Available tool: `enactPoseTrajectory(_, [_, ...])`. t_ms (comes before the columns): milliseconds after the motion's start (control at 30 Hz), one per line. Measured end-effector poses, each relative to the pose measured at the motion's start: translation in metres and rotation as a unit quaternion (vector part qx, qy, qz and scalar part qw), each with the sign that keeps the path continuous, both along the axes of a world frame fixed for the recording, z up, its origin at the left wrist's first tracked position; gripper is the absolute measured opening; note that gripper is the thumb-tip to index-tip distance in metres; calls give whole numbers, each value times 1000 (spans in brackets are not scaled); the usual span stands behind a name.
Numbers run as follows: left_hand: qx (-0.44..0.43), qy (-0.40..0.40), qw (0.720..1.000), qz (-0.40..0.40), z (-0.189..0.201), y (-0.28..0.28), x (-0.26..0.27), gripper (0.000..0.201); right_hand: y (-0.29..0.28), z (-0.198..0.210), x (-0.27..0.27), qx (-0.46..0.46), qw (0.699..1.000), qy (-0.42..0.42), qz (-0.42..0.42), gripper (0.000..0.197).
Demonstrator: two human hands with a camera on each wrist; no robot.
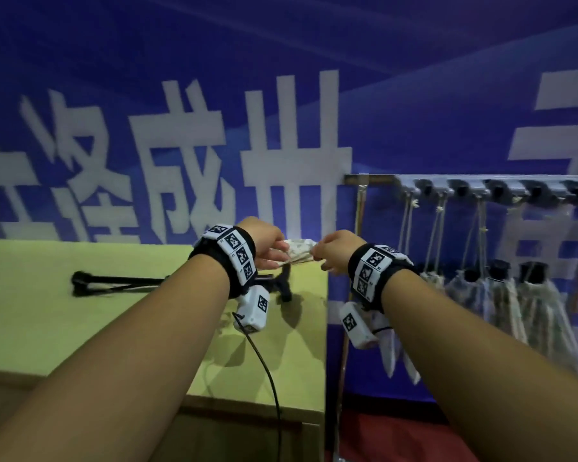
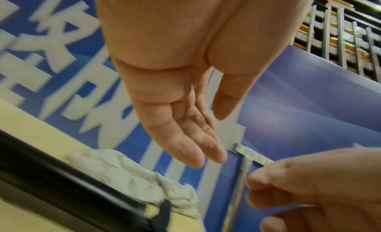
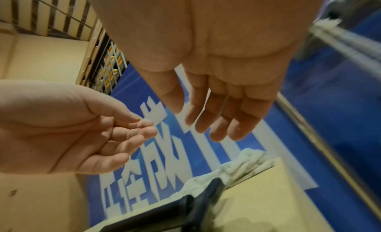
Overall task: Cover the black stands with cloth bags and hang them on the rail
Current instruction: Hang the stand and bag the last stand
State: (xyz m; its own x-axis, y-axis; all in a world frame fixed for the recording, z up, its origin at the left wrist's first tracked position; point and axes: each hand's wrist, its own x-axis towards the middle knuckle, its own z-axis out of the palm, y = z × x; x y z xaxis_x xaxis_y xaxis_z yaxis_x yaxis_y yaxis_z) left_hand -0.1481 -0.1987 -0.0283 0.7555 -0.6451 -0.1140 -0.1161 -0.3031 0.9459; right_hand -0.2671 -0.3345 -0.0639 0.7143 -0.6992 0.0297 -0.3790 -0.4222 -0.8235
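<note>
A crumpled pale cloth bag (image 1: 297, 250) lies at the far right corner of the yellow table (image 1: 47, 311). My left hand (image 1: 274, 253) and right hand (image 1: 321, 256) hover just above it, one on each side. In the left wrist view my left hand (image 2: 214, 137) has straight, relaxed fingers and holds nothing, with the cloth bag (image 2: 134, 178) below it. The right wrist view shows my right hand (image 3: 206, 121) likewise open above the cloth bag (image 3: 237, 167). A black stand (image 1: 121, 283) lies flat on the table, its near end under my left wrist.
A metal rail (image 1: 481, 185) with grey hooks runs along the blue banner at the right. Several bagged stands (image 1: 531, 305) hang from it on cords. A black cable (image 1: 267, 371) trails from my left wrist over the table's front edge.
</note>
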Motion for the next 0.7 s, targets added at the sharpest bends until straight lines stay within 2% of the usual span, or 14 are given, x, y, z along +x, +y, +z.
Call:
enactPoseTrajectory(167, [14, 12, 994, 110, -8, 83, 76, 19, 58, 5, 68, -82, 993, 49, 74, 23])
enactPoseTrajectory(267, [11, 26, 986, 167, -18, 125, 108, 20, 87, 6, 105, -128, 979, 102, 125, 31])
enactPoseTrajectory(400, [29, 37, 975, 217, -38, 161, 137, 16, 110, 0, 148, -276, 918, 218, 182, 44])
enactPoseTrajectory(467, [40, 54, 972, 225, -50, 169, 147, 17, 116, -6, 169, -345, 879, 263, 197, 53])
enactPoseTrajectory(533, [41, 75, 970, 228, -60, 173, 152, 16, 116, -15, 186, -393, 849, 289, 202, 54])
enactPoseTrajectory(567, [42, 81, 970, 227, -64, 174, 152, 16, 112, -20, 192, -402, 844, 286, 211, 54])
enactPoseTrajectory(700, [16, 126, 968, 218, -77, 171, 160, 24, 110, -25, 203, -360, 857, 290, 228, 51])
